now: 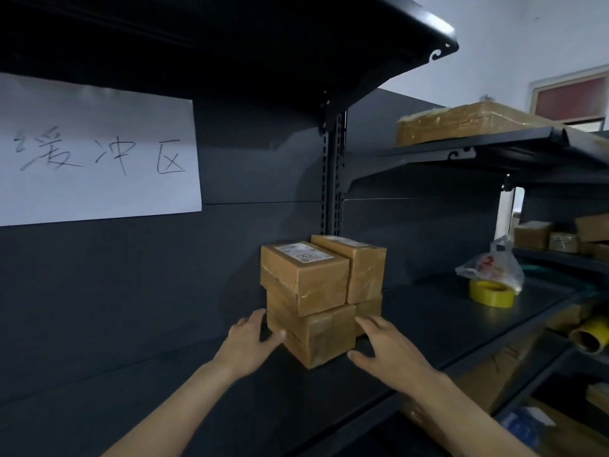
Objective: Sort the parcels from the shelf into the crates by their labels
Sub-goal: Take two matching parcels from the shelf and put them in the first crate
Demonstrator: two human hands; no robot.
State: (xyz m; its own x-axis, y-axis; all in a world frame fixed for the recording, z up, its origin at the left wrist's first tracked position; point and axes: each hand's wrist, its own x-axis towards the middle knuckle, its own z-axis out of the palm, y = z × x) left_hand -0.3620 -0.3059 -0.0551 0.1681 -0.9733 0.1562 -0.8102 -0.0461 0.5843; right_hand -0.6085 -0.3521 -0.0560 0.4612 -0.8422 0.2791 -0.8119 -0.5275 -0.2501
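A stack of brown taped cardboard parcels stands on the dark shelf board (428,311). Two top parcels carry white labels: the front left one (304,277) and the back right one (357,265). Under them lies a bottom parcel (318,336), with another partly hidden behind it. My left hand (250,338) reaches to the bottom parcel's left side, its thumb touching the front corner. My right hand (385,347) is spread by the right side of the stack, fingers apart. Neither hand grips anything. No crates are in view.
A white handwritten paper sign (95,153) hangs on the back panel at left. A yellow tape roll (491,293) and a plastic bag (494,262) sit to the right. A wrapped flat parcel (461,122) lies on the upper right shelf; more boxes fill the shelves beyond.
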